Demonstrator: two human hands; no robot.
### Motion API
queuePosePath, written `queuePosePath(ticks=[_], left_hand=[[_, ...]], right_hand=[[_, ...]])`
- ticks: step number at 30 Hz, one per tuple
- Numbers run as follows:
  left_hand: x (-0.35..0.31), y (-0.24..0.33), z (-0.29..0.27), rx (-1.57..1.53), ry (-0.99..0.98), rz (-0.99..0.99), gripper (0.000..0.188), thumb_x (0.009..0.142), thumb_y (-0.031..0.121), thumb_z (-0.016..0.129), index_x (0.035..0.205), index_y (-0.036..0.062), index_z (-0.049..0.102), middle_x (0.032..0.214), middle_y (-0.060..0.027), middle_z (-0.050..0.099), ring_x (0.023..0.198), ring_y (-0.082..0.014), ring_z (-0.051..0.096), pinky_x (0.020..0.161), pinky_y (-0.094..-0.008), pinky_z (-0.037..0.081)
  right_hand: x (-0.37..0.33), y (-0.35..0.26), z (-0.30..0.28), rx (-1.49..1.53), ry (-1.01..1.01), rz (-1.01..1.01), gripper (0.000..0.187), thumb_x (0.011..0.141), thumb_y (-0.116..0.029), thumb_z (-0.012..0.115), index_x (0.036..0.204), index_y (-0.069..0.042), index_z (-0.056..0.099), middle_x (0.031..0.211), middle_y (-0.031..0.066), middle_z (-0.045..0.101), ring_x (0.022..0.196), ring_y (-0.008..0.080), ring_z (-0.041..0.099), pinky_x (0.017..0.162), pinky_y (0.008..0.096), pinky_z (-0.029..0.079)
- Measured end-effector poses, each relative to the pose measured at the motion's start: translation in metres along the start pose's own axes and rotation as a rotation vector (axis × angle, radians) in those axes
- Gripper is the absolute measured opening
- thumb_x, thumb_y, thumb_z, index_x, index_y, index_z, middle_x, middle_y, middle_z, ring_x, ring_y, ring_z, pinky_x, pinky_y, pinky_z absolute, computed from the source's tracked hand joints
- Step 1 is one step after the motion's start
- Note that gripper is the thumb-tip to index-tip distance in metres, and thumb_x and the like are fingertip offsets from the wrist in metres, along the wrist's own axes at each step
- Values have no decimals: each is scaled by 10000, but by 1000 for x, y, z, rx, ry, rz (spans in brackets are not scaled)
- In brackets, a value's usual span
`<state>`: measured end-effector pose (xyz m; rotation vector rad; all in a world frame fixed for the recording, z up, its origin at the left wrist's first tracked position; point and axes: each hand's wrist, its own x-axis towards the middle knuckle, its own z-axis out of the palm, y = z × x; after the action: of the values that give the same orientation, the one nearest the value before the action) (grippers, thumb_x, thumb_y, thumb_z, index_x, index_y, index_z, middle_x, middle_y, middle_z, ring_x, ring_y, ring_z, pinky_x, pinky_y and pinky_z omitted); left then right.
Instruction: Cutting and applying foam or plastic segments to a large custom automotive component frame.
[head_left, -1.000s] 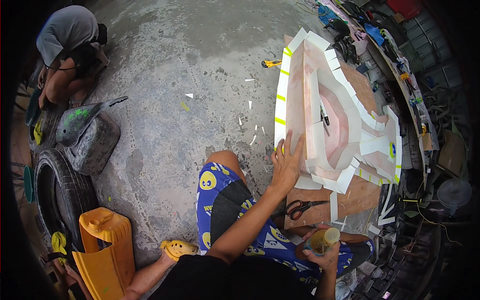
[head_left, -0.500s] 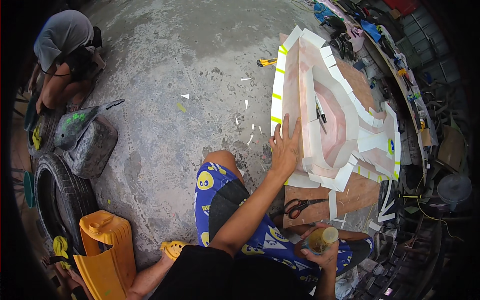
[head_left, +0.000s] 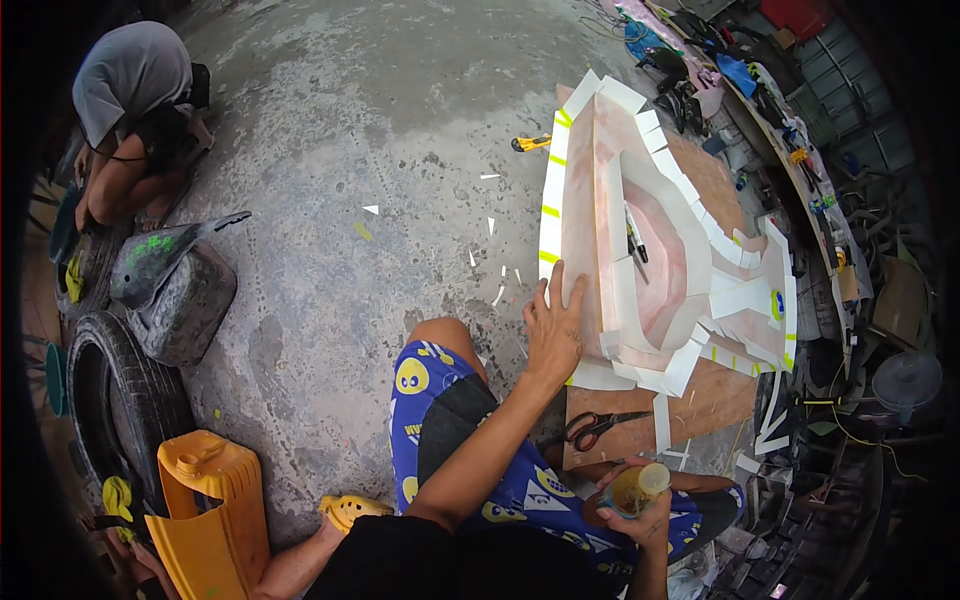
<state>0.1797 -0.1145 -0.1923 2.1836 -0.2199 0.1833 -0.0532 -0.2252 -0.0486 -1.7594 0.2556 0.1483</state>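
My left hand (head_left: 555,335) lies with fingers spread on the lower left edge of a large pinkish shaped panel (head_left: 578,200). White card flaps (head_left: 686,190), fixed in places with yellow-green tape, run round the panel's outline and its curved recess. In my right hand (head_left: 642,520), close to my lap, is a clear bottle (head_left: 630,490) with yellowish contents and a pale round top. A black and white marker pen (head_left: 636,240) lies in the recess. Orange-and-black-handled scissors (head_left: 592,428) rest on a brown board (head_left: 715,405) below the panel.
A yellow utility knife (head_left: 531,144) and white scraps (head_left: 371,209) lie on the concrete floor. At left are a tyre (head_left: 125,400), a cut yellow jerrycan (head_left: 215,530), a dark scuffed tank (head_left: 185,305) and a crouching person (head_left: 130,90). A cluttered bench (head_left: 790,150) runs along the right.
The view has shifted slightly. My left hand has slid a little left and nearer along the panel's edge. My right hand still holds the bottle.
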Motion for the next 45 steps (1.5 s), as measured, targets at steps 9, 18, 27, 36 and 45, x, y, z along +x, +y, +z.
queuePosePath(ticks=[9,18,27,36,45], left_hand=[[26,-35,16,-480,158,-70,748,772,-51,491,1506,56,394,1443,-256,354,1278,-459,403,1070,-548,340],[178,-65,36,-508,157,-68,874,745,-62,488,1535,298,392,1506,-212,310,1311,-451,369,1086,-555,323],[219,-52,55,-206,-42,-12,977,778,-50,587,1592,348,221,1614,-174,196,1342,-443,346,1013,-605,335],[213,-51,31,-315,-77,-100,990,799,-55,583,1603,348,172,1625,-194,167,1357,-433,334,1022,-607,329],[223,-43,33,-202,-109,-72,949,784,-65,566,1590,324,251,1625,-170,167,1343,-440,337,1048,-600,326]], right_hand=[[5,-3,-1,-48,-19,-2,782,652,-77,889,1313,-19,476,999,157,669,948,254,678,842,368,550],[-10,16,-14,-216,39,41,862,640,-142,903,1342,3,425,975,179,665,913,296,693,819,390,565],[-12,-15,6,-350,82,131,715,664,-169,898,1244,9,520,1005,145,673,909,261,679,814,377,556],[-9,-26,8,-559,111,153,604,656,-261,933,1103,14,634,986,107,678,855,220,662,753,346,542],[-2,-39,7,-413,64,138,527,679,-136,895,1106,10,621,1001,104,692,864,188,663,763,328,547]])
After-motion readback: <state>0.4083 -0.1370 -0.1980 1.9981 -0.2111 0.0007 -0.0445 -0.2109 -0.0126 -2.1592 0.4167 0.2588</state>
